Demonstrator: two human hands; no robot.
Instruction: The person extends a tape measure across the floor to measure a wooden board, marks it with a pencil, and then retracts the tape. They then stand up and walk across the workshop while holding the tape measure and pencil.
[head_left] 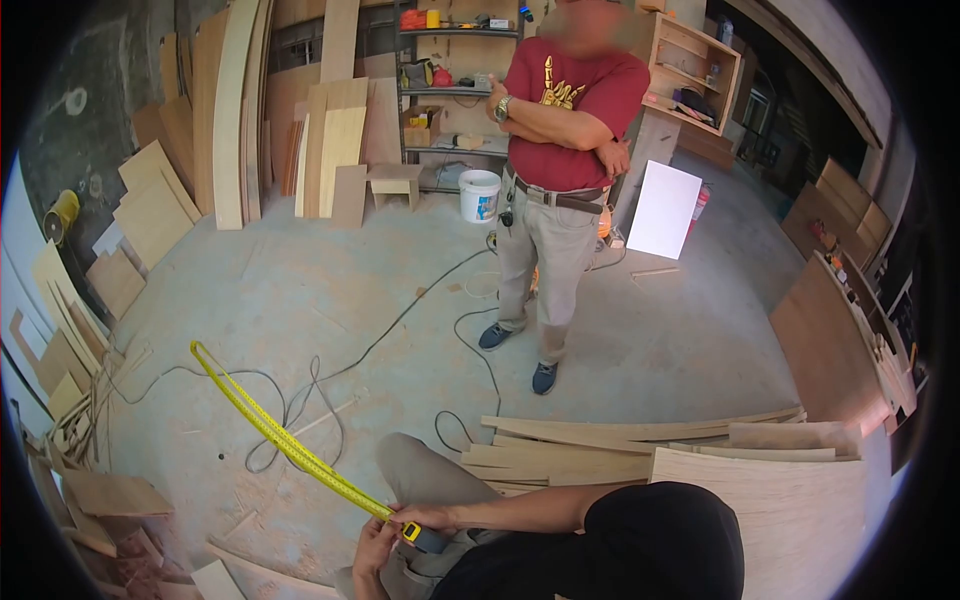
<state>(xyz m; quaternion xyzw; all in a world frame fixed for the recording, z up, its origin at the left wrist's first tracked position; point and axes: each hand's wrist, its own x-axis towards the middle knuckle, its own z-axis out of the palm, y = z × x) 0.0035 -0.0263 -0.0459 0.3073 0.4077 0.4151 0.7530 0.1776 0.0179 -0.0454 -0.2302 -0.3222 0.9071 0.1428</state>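
Left hand (373, 548): fingers pinching yellow blade (330, 477) | Right hand (430, 517): fingers gripping same tape near its mouth | Tape measure case (428, 541): just beside right fingers, nearer that hand | Blade axis: doubled, stretching forward-left from both hands above floor (680, 330)

The dusty floor (660, 340) bears a looped dark cable (372, 350), a white bucket (480, 197), a low wooden stool (395, 184) and a thin wood strip (655, 271).

floor (270, 300) softly lit | upper right dim | fisheye bend | corners black
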